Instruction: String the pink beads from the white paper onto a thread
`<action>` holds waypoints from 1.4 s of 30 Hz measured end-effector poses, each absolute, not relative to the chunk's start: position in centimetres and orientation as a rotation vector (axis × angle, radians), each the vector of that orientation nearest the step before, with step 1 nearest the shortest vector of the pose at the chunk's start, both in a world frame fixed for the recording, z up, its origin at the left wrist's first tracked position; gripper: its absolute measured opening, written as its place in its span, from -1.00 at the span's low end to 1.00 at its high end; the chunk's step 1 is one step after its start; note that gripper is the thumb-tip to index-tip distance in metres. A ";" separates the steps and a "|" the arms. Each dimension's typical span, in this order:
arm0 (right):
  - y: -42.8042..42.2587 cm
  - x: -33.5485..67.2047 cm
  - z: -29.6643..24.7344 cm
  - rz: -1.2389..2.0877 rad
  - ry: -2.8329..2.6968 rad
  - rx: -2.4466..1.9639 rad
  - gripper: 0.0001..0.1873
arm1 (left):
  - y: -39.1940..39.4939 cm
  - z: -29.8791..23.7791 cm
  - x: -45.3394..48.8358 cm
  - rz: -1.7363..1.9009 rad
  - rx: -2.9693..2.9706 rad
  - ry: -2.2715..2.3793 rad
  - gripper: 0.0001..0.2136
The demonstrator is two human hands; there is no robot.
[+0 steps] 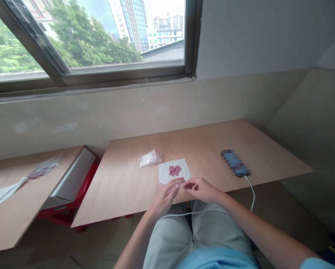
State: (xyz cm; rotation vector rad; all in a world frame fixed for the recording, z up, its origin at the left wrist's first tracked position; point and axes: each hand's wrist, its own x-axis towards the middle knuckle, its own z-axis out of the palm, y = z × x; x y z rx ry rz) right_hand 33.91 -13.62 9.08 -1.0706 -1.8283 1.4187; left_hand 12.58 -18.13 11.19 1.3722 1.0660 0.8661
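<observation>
Desk (119,186): plywood, placed within the seated person's reach.
White napkin (163,172): spread flat near the desk's front edge, apparently to contain the beads.
Pink beads (174,170): heaped together mid-napkin.
Left hand (166,193): narrowly curled at the napkin's edge; any held bead cannot be told.
Right hand (202,190): narrowly curled just beside it; any hold cannot be told.

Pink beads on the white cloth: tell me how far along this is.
Done, it seems: the crumpled clear plastic bag looks emptied, and the small round pink beads sit in one tight cluster on the square white cloth. In hand: the left hand and right hand are at the cloth's near edge, holding nothing I can make out. Left: the cluster, which neither hand is touching.
</observation>
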 end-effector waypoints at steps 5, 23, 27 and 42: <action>-14.4 33.5 9.0 1.759 -1.577 -0.784 -0.56 | -18.9 11.9 14.6 0.781 1.557 1.033 -0.64; -13.5 35.8 6.7 1.752 -1.321 -0.886 -0.58 | -17.7 9.5 15.3 1.162 1.313 1.293 -0.79; -14.1 35.8 7.4 1.680 -1.447 -0.914 -0.64 | -18.4 9.9 15.4 1.120 1.431 1.365 -0.81; -15.4 35.6 8.6 1.103 -1.878 -0.955 -0.88 | -18.8 9.2 15.7 0.999 1.730 1.350 -0.86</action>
